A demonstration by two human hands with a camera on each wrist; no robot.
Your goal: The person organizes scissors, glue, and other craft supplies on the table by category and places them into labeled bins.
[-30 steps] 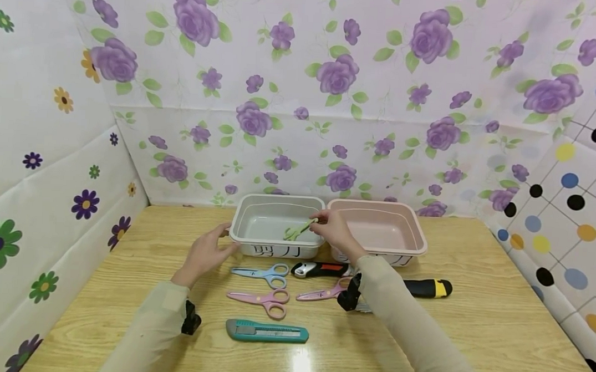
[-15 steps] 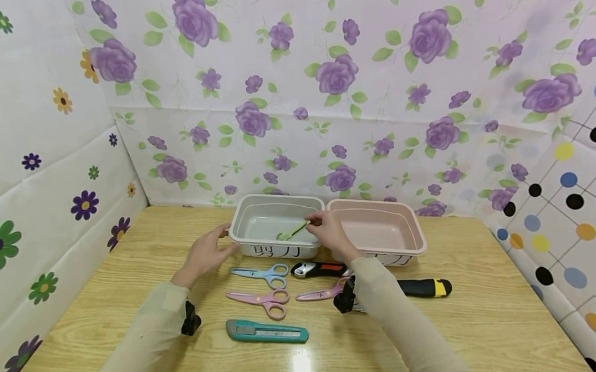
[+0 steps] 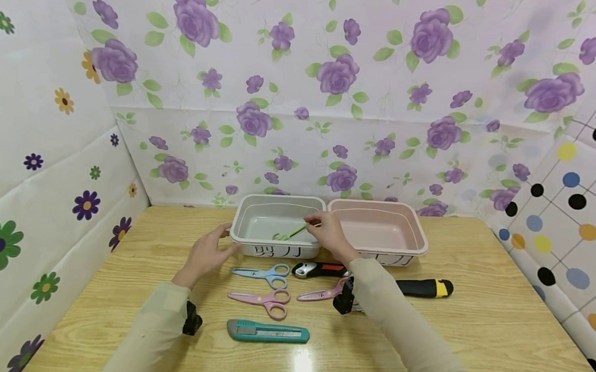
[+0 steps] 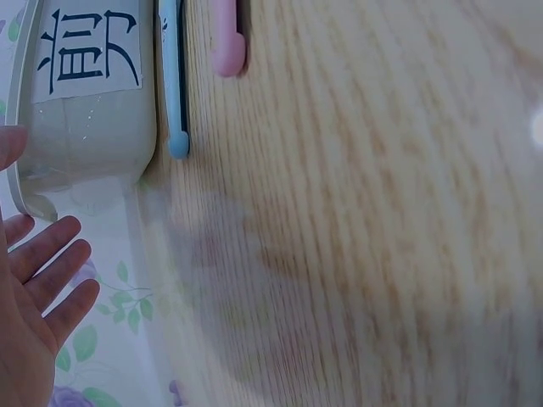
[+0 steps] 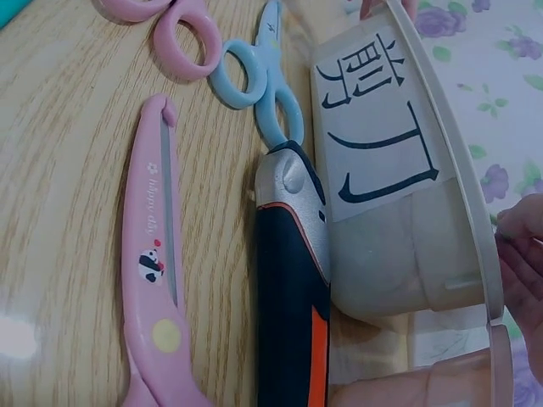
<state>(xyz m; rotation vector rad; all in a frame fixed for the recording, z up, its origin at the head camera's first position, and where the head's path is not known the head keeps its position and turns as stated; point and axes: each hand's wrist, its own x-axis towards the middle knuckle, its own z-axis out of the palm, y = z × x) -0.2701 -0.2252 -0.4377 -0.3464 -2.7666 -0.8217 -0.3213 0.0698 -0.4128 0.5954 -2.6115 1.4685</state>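
Observation:
In the head view, my right hand pinches a pair of light green scissors by one end over the right part of the grey bin. Their other end slants down to the left inside it. My left hand rests at the bin's left rim. The left wrist view has its fingers loosely extended and apart, with the thumb at the rim. From the right wrist, my right hand shows just behind the bin's rim, which hides the scissors there. A paper label with black characters is on the bin's front.
A pink bin stands right beside the grey one. In front lie blue scissors, two pink scissors, a black-and-orange utility knife and a teal box cutter. A black-and-yellow handle shows beyond my right forearm.
My right hand has moved slightly left over the grey bin, and the green scissors have shifted left and lower with it. My left hand has stayed at the rim.

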